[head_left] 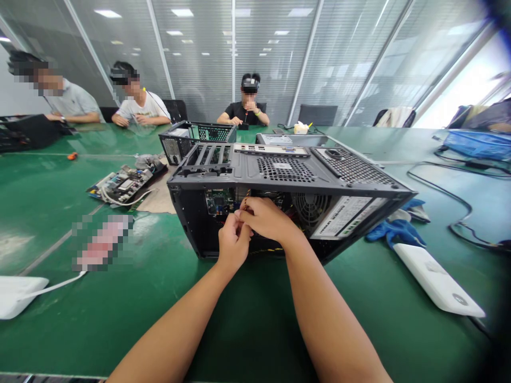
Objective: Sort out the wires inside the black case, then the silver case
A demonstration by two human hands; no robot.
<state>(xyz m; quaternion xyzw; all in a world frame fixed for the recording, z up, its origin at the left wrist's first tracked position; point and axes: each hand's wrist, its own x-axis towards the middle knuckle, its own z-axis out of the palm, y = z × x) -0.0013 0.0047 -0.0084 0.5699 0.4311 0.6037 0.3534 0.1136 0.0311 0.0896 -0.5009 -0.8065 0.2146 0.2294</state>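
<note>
A black computer case (pixel 244 183) lies on its side with an open face toward me. Both my hands are at that opening, fingertips meeting in front of the inner parts. A thin twisted cable (pixel 247 198), dark and orange, runs down into the pinched fingers of my right hand (pixel 268 217). Closed beside it, my left hand (pixel 233 239) pinches something small hidden by the fingers. Behind the hands are a green circuit board (pixel 219 202) and, to the right, the power supply's fan (pixel 311 207) and its white label (pixel 343 215).
Left of the case, a board with cables (pixel 125 183) lies beside cardboard (pixel 157 199). A blurred phone (pixel 104 242) is wired to a white power bank (pixel 18 295). Blue gloves (pixel 393 229) and another white power bank (pixel 437 279) lie right. Several people sit across the table.
</note>
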